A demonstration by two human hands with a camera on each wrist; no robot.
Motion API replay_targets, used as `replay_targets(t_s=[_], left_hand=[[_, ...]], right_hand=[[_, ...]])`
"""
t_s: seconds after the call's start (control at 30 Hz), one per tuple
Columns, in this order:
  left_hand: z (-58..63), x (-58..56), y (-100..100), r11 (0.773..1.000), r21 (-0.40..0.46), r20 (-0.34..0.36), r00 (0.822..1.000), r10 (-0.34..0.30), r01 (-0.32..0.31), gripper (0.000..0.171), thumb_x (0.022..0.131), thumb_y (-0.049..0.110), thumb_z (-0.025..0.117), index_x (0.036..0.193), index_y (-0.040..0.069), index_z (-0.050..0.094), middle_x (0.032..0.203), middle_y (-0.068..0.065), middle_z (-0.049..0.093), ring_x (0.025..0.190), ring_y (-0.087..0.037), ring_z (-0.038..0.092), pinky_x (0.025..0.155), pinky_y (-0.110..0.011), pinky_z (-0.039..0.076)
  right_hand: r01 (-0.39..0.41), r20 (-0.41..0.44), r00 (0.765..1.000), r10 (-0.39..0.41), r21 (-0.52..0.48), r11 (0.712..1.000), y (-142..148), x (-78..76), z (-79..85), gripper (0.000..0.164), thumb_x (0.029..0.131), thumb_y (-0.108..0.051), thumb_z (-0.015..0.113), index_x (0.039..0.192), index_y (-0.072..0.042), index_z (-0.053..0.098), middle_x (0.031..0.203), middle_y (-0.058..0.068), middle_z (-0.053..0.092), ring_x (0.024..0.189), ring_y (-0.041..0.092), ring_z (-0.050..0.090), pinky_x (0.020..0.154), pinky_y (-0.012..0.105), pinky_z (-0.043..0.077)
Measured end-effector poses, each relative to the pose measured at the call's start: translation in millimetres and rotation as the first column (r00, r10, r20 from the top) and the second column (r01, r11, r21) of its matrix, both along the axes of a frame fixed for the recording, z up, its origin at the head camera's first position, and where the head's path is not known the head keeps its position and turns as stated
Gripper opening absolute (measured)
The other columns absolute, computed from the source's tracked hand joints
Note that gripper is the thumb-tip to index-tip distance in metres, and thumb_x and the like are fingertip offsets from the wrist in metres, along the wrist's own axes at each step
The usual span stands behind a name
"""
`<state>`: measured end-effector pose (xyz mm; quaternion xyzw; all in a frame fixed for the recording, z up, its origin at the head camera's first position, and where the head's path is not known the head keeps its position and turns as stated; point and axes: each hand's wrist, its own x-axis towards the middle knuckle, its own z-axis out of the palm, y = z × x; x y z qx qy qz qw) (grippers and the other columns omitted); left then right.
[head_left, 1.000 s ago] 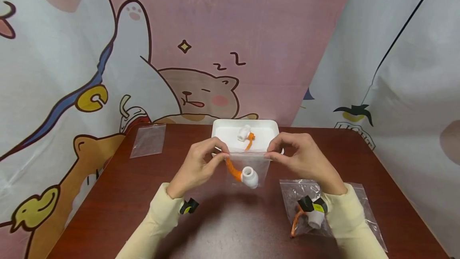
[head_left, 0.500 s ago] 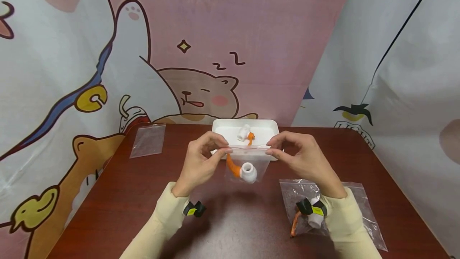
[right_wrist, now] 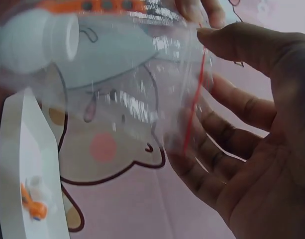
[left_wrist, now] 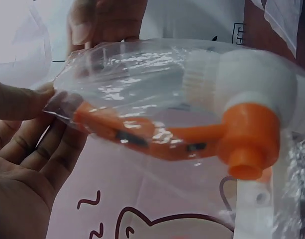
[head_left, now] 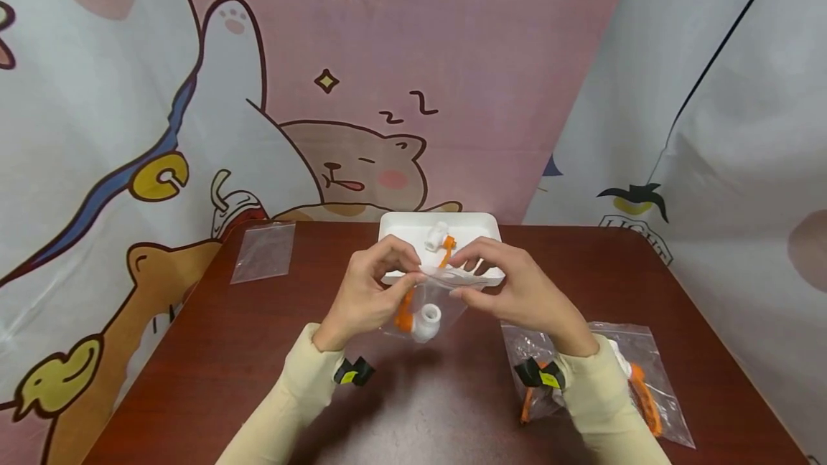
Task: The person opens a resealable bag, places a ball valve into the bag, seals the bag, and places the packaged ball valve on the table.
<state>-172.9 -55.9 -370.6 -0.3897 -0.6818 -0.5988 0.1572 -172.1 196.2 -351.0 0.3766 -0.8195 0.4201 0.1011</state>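
Over the middle of the table, both hands hold a clear zip bag (head_left: 447, 301) near its top edge. In it lies a white-and-orange plastic piece (head_left: 426, 323), with a rounded white body and an orange arm (left_wrist: 177, 142). My left hand (head_left: 370, 291) pinches the bag's upper left corner between thumb and fingers. My right hand (head_left: 525, 294) curls round the top edge, forefinger above and thumb below, with a gap between their tips in the head view. A red zip line (right_wrist: 194, 104) runs between its thumb and fingers in the right wrist view.
Behind the hands stands a white tray (head_left: 481, 228), holding another white-and-orange piece (head_left: 436, 237). A flat clear bag (head_left: 263, 253) lies at the table's (head_left: 187, 379) back left. Two bags (head_left: 652, 350) with similar pieces lie at the front right, partly hidden by the right sleeve.
My right hand has slid left along the top edge, and its thumb and forefinger have parted more. The bag has buckled and swung left. My left hand has shifted slightly right.
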Motion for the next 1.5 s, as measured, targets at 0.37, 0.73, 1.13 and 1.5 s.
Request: replay_targets(t_s=[0.37, 0.73, 1.13, 1.5], left_hand=[[0.6, -1.2, -0.3, 1.000, -0.017, 0.010, 1.000, -0.017, 0.017, 0.019, 0.088, -0.006, 0.076, 0.100, 0.000, 0.063, 0.081, -0.014, 0.072, 0.076, -0.024, 0.071, 0.074, -0.029, 0.060], [-3.7, 1.1, -4.7, 0.998, -0.055, 0.112, 0.994, 0.022, -0.015, 0.006, 0.092, 0.008, 0.077, 0.097, 0.005, 0.074, 0.091, -0.008, 0.075, 0.081, -0.012, 0.069, 0.072, -0.028, 0.061], [-5.7, -1.6, -5.3, 0.998, 0.029, 0.032, 0.998, 0.049, -0.050, 0.008, 0.088, 0.000, 0.077, 0.084, 0.007, 0.077, 0.078, -0.010, 0.074, 0.069, -0.008, 0.061, 0.059, -0.020, 0.053], [-5.6, -3.2, 0.1, 0.995, 0.102, -0.006, 1.000, 0.001, 0.000, 0.008, 0.087, -0.007, 0.076, 0.083, 0.000, 0.076, 0.081, -0.012, 0.073, 0.076, -0.022, 0.068, 0.066, -0.024, 0.058]], right_hand=[[-0.032, -0.123, 0.992, 0.030, -0.012, 0.999, -24.9, -1.3, -0.2, 0.005, 0.090, -0.015, 0.080, 0.093, -0.015, 0.076, 0.087, -0.011, 0.069, 0.084, 0.004, 0.064, 0.077, 0.022, 0.054], [-0.021, -0.151, 0.988, 0.018, -0.014, 1.000, -25.2, 1.1, 4.2, 0.013, 0.089, -0.007, 0.079, 0.094, -0.018, 0.076, 0.088, -0.011, 0.070, 0.081, 0.004, 0.061, 0.073, 0.021, 0.051], [-0.003, -0.124, 0.992, -0.002, -0.034, 0.999, -25.1, 1.6, 6.4, 0.014, 0.087, -0.006, 0.081, 0.095, -0.018, 0.077, 0.087, -0.010, 0.071, 0.081, 0.005, 0.062, 0.076, 0.020, 0.052], [0.003, -0.126, 0.992, -0.008, -0.039, 0.999, -27.0, 1.2, 4.7, 0.015, 0.087, -0.005, 0.080, 0.095, -0.017, 0.078, 0.086, -0.010, 0.071, 0.080, 0.004, 0.063, 0.075, 0.020, 0.052]])
